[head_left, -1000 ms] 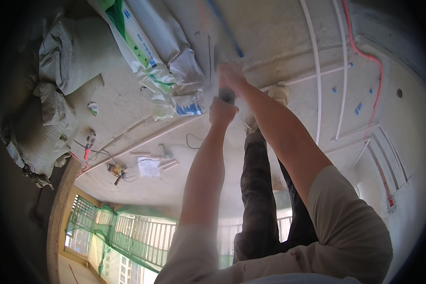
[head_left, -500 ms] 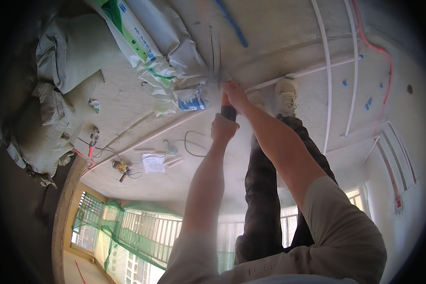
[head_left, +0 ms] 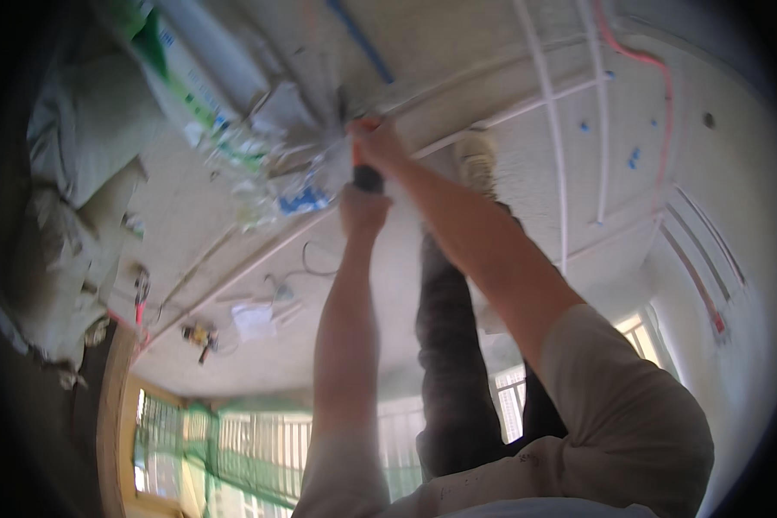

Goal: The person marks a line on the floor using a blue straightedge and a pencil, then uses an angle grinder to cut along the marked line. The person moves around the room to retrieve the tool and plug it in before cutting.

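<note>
Both my hands grip an orange-and-black handheld power tool [head_left: 369,179], shaped like an angle grinder. My left hand [head_left: 364,211] is wrapped round its black rear part. Farther forward, my right hand [head_left: 377,142] closes over the orange body and hides much of it. The tool's working end is blurred, beside a dark line in the grey concrete. Just left of the tool lie crumpled plastic packaging [head_left: 306,194] and a long white-and-green bag [head_left: 190,86].
A pale pipe [head_left: 535,104] crosses the floor near my shoe [head_left: 476,164]; a red conduit [head_left: 667,104] runs at right. Grey sacks [head_left: 69,259] are heaped left. A yellow-black tool [head_left: 200,338], a paper sheet [head_left: 253,319] and a dark cable [head_left: 315,263] lie on the floor.
The whole view has shifted, so most things appear farther left. My hands and the tool have moved slightly farther away from me against the floor. Both hands keep their grip.
</note>
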The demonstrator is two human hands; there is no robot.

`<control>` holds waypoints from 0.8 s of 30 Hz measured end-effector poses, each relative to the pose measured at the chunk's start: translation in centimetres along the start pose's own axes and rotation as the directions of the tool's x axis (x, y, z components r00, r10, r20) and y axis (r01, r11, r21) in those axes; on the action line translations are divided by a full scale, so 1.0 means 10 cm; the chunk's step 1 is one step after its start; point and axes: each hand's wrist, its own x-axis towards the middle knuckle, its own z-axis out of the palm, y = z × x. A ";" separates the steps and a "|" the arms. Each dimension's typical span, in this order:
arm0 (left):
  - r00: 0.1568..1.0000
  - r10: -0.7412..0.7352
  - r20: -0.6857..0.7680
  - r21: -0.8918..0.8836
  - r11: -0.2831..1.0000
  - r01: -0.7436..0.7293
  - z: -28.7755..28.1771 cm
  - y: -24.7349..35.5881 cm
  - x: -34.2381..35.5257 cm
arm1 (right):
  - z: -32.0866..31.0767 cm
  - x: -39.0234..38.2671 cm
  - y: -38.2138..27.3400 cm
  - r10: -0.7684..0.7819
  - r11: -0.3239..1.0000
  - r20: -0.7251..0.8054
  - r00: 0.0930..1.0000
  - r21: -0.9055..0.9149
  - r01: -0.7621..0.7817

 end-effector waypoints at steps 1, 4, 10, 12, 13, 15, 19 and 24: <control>0.997 -0.056 0.058 -0.026 0.998 0.057 0.00 0.03 -0.07 | -0.02 -0.06 -0.02 0.074 0.995 -0.054 0.996 -0.070 -0.078; 0.991 0.080 -0.107 0.068 0.995 -0.073 -0.02 0.01 -0.66 | -0.21 -0.54 -0.01 0.048 0.998 -0.054 0.997 -0.027 -0.049; 0.981 0.159 -0.115 0.163 0.977 -0.139 -0.17 0.41 -1.75 | -0.77 -1.38 -0.35 0.038 0.926 -0.058 0.998 0.376 -0.013; 0.981 0.175 -0.087 0.173 0.972 -0.158 -0.15 0.64 -2.05 | -1.05 -1.53 -0.52 0.077 0.918 -0.087 0.993 0.394 -0.036; 0.978 0.193 -0.084 0.173 0.969 -0.176 -0.12 0.77 -2.17 | -1.20 -1.57 -0.61 0.068 0.911 -0.085 0.994 0.413 -0.027; 0.975 0.208 -0.079 0.185 0.964 -0.191 -0.04 0.96 -2.40 | -1.51 -1.69 -0.71 0.068 0.897 -0.071 0.995 0.441 -0.029; 0.972 0.234 -0.022 0.090 0.969 -0.231 0.26 1.31 -2.70 | -2.16 -1.78 -0.85 -0.001 0.863 -0.051 0.999 0.505 0.027; 0.933 0.360 0.004 0.033 0.932 -0.360 0.84 1.86 -2.95 | -3.15 -1.74 -1.05 -0.007 0.849 -0.066 0.998 0.527 0.041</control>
